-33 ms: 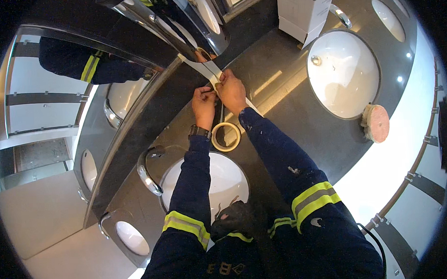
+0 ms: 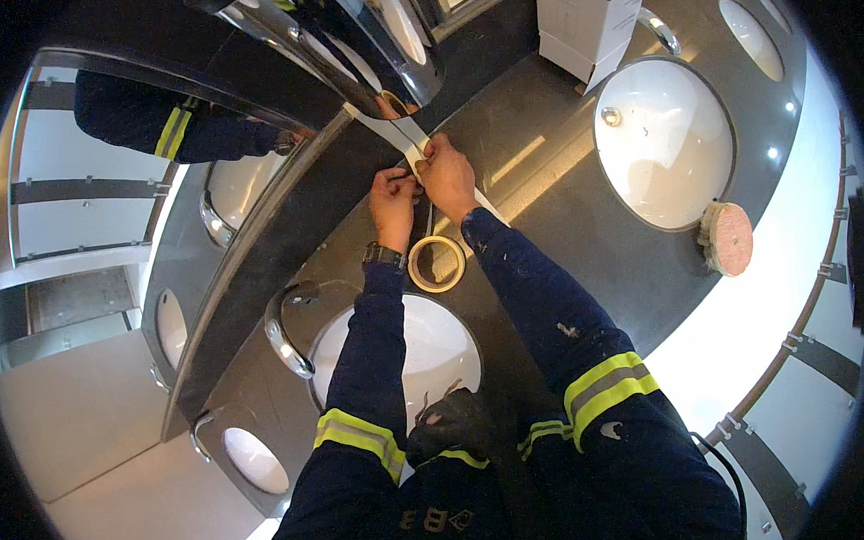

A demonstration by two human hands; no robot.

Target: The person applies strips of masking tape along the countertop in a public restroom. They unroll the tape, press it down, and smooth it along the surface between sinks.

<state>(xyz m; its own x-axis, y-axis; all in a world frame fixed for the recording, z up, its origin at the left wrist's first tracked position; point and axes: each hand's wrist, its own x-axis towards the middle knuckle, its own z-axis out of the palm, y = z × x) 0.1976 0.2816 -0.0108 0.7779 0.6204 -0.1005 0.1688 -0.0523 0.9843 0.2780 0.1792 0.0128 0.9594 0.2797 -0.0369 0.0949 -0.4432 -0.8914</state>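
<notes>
My right hand (image 2: 448, 181) pinches a pale strip of masking tape (image 2: 386, 127) at the corner where the dark upstand meets the counter. The strip's far end lies against the upstand's top edge, and another pale length shows past my right wrist. My left hand (image 2: 393, 210) is beside it, closed, its fingertips curled together at the tape; what lies between them is partly hidden. A roll of masking tape (image 2: 437, 264) is just below my hands, next to the left wrist, with a thin length running up from it toward the fingers.
A white washbasin (image 2: 442, 341) with a chrome tap (image 2: 284, 334) sits beneath my left forearm. Another basin (image 2: 664, 143) is at right, a round pinkish disc with a shaggy edge (image 2: 731, 240) by its rim. A white box (image 2: 590, 26) stands behind. A mirror (image 2: 97, 210) runs along the left.
</notes>
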